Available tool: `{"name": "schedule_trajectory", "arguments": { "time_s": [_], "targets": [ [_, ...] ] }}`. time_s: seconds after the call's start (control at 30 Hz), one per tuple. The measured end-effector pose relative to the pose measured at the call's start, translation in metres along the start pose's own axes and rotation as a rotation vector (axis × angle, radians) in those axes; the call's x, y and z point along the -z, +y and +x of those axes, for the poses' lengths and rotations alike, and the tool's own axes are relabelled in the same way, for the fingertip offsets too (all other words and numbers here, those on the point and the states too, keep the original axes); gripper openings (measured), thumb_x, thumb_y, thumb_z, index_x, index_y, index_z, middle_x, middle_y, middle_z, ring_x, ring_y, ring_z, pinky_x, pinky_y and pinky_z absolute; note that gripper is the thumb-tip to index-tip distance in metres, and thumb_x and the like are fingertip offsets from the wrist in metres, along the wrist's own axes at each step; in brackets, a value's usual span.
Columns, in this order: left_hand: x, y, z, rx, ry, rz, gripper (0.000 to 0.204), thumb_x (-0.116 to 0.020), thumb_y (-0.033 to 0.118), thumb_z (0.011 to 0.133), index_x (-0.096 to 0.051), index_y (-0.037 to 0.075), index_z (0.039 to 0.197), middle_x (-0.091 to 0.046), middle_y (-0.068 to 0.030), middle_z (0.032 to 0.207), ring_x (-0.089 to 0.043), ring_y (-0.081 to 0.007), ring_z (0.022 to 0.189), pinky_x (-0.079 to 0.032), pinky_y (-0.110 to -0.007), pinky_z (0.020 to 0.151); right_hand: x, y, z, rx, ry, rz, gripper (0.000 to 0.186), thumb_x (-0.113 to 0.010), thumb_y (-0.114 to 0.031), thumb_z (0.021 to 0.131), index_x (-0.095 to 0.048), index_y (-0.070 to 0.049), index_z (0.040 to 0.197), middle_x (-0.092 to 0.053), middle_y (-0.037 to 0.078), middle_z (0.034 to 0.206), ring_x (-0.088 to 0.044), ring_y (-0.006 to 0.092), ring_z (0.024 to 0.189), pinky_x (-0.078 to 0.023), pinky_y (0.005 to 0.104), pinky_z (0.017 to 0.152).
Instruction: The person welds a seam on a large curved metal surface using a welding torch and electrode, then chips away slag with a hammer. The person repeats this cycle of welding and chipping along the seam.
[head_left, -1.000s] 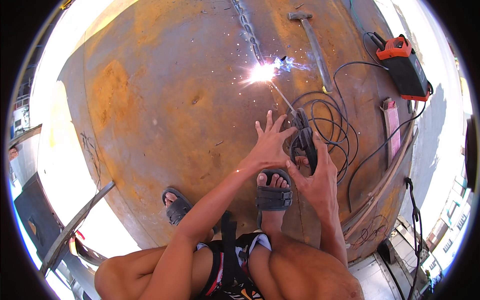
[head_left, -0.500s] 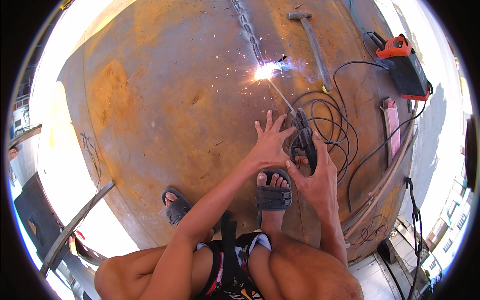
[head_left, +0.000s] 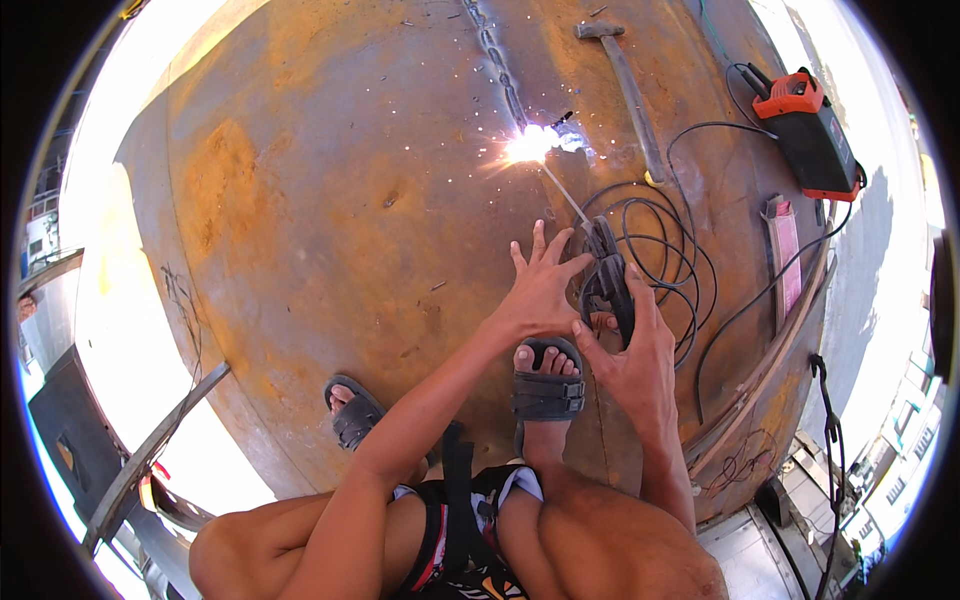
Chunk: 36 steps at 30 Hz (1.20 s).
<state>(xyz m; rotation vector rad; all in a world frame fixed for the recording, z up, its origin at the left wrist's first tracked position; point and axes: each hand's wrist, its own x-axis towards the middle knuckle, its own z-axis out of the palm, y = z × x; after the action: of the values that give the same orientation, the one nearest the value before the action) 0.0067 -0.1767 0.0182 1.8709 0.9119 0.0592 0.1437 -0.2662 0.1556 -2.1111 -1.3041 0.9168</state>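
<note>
My right hand [head_left: 638, 350] is wrapped round a black electrode holder [head_left: 610, 270]. A thin welding rod [head_left: 567, 190] is clamped in its jaws and slants up to the left. At the rod's tip burns a bright arc [head_left: 532, 145] with sparks flying off it. The glare hides the spot where rod and steel meet. A dark weld bead [head_left: 497, 65] runs from there up along the seam of the rusty steel plate [head_left: 330, 220]. My left hand [head_left: 545, 285] has its fingers spread beside the holder, the thumb side close to or touching it.
A hammer [head_left: 630, 100] lies right of the arc. Loops of black cable [head_left: 690, 240] lie beside the holder. A red-and-black welding machine [head_left: 808, 135] and a pink rod box [head_left: 785, 255] stand at the right. My sandalled feet [head_left: 548, 385] are on the plate, whose curved edges drop away.
The arc glows on at nearly the same spot, its sparks and bluish smoke differently shaped. Both hands and the electrode holder look almost still.
</note>
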Motion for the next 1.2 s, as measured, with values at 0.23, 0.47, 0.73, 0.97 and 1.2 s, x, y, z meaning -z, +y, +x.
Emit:
{"name": "schedule_trajectory", "arguments": {
  "time_s": [0.23,0.47,0.73,0.97,1.2],
  "targets": [
    [-0.0015,-0.0029,0.0011,0.002,-0.004,0.028,0.106,-0.093,0.051,0.058,-0.064,0.01,0.152,-0.03,-0.0284,0.172,-0.003,-0.0589,0.164,-0.003,-0.088,0.119,-0.0013,0.0046,-0.0004,0.013,0.001,-0.022,0.084,-0.086,-0.029,0.089,-0.047,0.008,0.154,-0.067,0.032,0.133,-0.073,0.0457,0.115,-0.059,0.0502,0.097],
    [-0.0012,-0.0002,0.0012,0.004,0.003,0.005,0.109,-0.094,0.059,0.058,-0.065,0.01,0.15,-0.031,-0.0285,0.172,-0.003,-0.0592,0.164,-0.003,-0.088,0.12,-0.0009,0.0052,-0.0007,-0.008,-0.008,-0.003,0.084,-0.085,-0.029,0.089,-0.047,0.008,0.155,-0.067,0.032,0.133,-0.073,0.0455,0.115,-0.059,0.0506,0.097],
    [-0.0022,-0.0013,0.0011,0.003,0.006,0.012,0.108,-0.093,0.063,0.059,-0.066,0.011,0.149,-0.031,-0.0286,0.172,-0.003,-0.0597,0.163,-0.003,-0.088,0.119,-0.0015,0.0055,-0.0008,-0.007,-0.006,-0.003,0.085,-0.086,-0.028,0.088,-0.047,0.008,0.154,-0.066,0.033,0.135,-0.072,0.0464,0.116,-0.059,0.0512,0.097],
    [-0.0038,-0.0034,0.0022,-0.005,0.006,0.019,0.107,-0.093,0.064,0.06,-0.066,0.011,0.149,-0.031,-0.0282,0.172,-0.003,-0.0595,0.164,-0.002,-0.089,0.119,-0.0015,0.0058,-0.0012,0.001,-0.001,-0.023,0.085,-0.086,-0.028,0.088,-0.047,0.007,0.155,-0.067,0.032,0.133,-0.072,0.0462,0.116,-0.059,0.051,0.098],
    [-0.0049,-0.0063,0.0003,-0.022,0.015,0.01,0.105,-0.092,0.055,0.06,-0.065,0.009,0.15,-0.03,-0.0289,0.172,-0.002,-0.0601,0.163,-0.002,-0.088,0.119,-0.002,0.0022,-0.0008,0.015,0.006,-0.012,0.085,-0.086,-0.027,0.089,-0.046,0.008,0.155,-0.069,0.03,0.13,-0.075,0.0428,0.111,-0.06,0.0492,0.095]
  ]
}}
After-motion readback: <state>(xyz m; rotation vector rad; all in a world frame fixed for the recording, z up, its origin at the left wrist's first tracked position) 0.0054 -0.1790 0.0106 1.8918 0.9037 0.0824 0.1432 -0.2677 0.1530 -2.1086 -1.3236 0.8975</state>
